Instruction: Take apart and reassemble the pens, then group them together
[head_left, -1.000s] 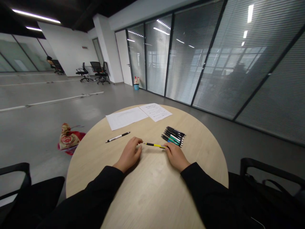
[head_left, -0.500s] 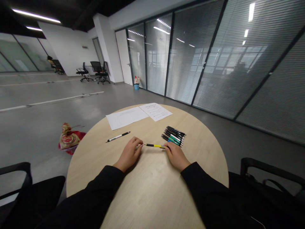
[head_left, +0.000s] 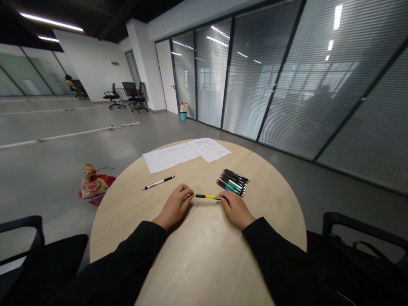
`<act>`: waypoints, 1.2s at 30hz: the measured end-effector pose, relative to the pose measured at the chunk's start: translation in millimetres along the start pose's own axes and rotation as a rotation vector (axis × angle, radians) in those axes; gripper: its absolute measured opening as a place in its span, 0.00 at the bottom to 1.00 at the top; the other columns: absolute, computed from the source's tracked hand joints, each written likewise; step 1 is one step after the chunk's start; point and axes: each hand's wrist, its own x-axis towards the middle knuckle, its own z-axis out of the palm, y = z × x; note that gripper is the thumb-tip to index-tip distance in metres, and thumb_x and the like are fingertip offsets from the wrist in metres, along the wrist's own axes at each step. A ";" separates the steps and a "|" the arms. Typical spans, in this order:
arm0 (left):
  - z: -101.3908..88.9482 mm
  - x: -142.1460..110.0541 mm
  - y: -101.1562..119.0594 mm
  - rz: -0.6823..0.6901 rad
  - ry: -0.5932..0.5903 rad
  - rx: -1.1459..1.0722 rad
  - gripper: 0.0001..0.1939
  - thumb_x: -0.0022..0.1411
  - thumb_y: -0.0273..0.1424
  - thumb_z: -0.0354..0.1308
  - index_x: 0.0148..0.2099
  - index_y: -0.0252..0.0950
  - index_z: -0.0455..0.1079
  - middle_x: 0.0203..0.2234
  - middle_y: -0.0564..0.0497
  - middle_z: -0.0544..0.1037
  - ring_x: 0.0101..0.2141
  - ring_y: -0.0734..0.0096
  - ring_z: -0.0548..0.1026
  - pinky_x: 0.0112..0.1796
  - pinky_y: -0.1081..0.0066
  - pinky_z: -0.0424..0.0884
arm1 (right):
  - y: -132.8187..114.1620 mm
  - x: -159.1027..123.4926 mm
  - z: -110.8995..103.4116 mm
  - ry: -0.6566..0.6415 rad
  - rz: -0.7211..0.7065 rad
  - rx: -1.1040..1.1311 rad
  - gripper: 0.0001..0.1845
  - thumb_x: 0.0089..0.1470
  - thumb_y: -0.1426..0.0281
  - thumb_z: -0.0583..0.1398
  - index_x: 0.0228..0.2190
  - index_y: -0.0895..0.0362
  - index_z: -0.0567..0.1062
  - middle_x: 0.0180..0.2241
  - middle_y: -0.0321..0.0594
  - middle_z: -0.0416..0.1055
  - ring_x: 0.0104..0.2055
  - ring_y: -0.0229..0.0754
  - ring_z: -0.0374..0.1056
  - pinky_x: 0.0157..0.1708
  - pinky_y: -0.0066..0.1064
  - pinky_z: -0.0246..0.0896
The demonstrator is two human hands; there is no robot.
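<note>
A yellow pen (head_left: 208,196) with a dark grip section lies level between my two hands, just over the tabletop. My left hand (head_left: 176,205) is closed, its thumb and fingertips pinching the pen's left end and hiding the tip. Its right end is in the closed fingers of my right hand (head_left: 236,207). Just beyond my right hand is a row of several pens (head_left: 232,182), mostly black, with blue, green and white among them. To the left, beyond my left hand, a single white and black pen (head_left: 158,182) lies slanted.
The round wooden table (head_left: 204,263) bears a blank-looking paper sheet (head_left: 170,157) and a printed sheet (head_left: 208,149) at its far side. Black chairs (head_left: 360,229) stand close on both sides. A red bin with a bag (head_left: 95,185) is on the floor at left.
My left fingers have closed in on the pen's left end, covering the small gap and thin tip seen before. My right hand keeps its hold, and the other pens are unmoved.
</note>
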 end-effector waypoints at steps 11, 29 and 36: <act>1.5 -0.5 -7.4 -0.017 0.008 0.011 0.10 0.70 0.35 0.49 0.43 0.37 0.71 0.40 0.46 0.71 0.41 0.63 0.71 0.44 0.63 0.70 | -0.2 0.2 -0.5 0.014 0.025 0.037 0.10 0.62 0.76 0.55 0.40 0.55 0.75 0.40 0.43 0.76 0.43 0.45 0.70 0.46 0.36 0.63; 0.0 0.6 -34.5 -0.045 -0.104 0.239 0.15 0.66 0.24 0.51 0.45 0.40 0.79 0.43 0.44 0.78 0.42 0.59 0.72 0.46 0.60 0.69 | -2.3 2.7 -4.8 0.046 0.109 0.092 0.11 0.62 0.75 0.55 0.40 0.57 0.77 0.40 0.43 0.77 0.43 0.45 0.71 0.46 0.37 0.63; -2.7 0.8 -36.0 -0.053 -0.081 0.267 0.13 0.65 0.25 0.50 0.41 0.39 0.77 0.40 0.42 0.79 0.39 0.57 0.73 0.43 0.59 0.69 | -1.7 3.4 -4.7 0.047 0.100 0.094 0.11 0.62 0.74 0.55 0.39 0.56 0.77 0.38 0.42 0.77 0.42 0.45 0.71 0.44 0.37 0.63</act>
